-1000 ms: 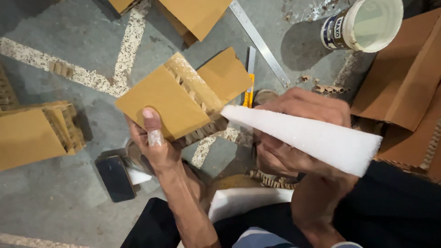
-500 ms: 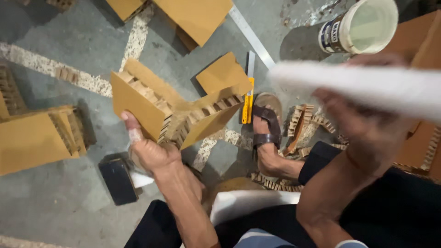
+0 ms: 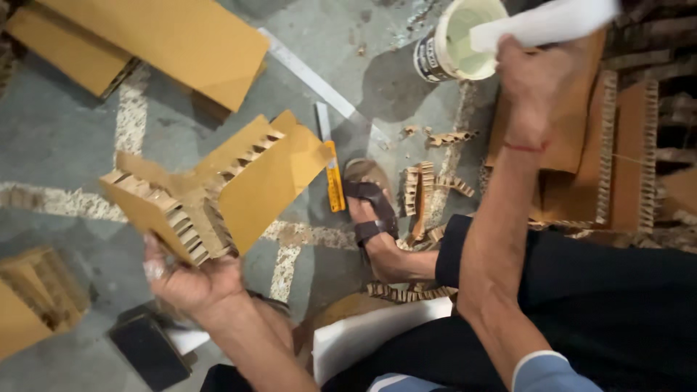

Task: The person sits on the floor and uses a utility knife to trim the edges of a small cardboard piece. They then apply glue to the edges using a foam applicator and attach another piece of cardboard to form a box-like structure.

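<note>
My left hand (image 3: 187, 279) grips a cross-shaped piece of brown honeycomb cardboard (image 3: 210, 190) from below, holding it up over the concrete floor. My right hand (image 3: 534, 76) is raised at the upper right, closed on a long white foam strip (image 3: 544, 23) whose end reaches over the open white bucket (image 3: 454, 43). My sandalled foot (image 3: 372, 214) rests on the floor between the two arms.
A yellow utility knife (image 3: 332, 178) lies beside the foot. Flat cardboard sheets (image 3: 156, 40) lie at the upper left, stacked honeycomb boards (image 3: 617, 145) at the right, scraps (image 3: 425, 192) near the foot. A black phone (image 3: 149, 350) and a white slab (image 3: 374, 334) sit near my legs.
My right hand has lifted the white strip up and to the right, toward the bucket. My left hand has turned the cardboard cross and raised it slightly.
</note>
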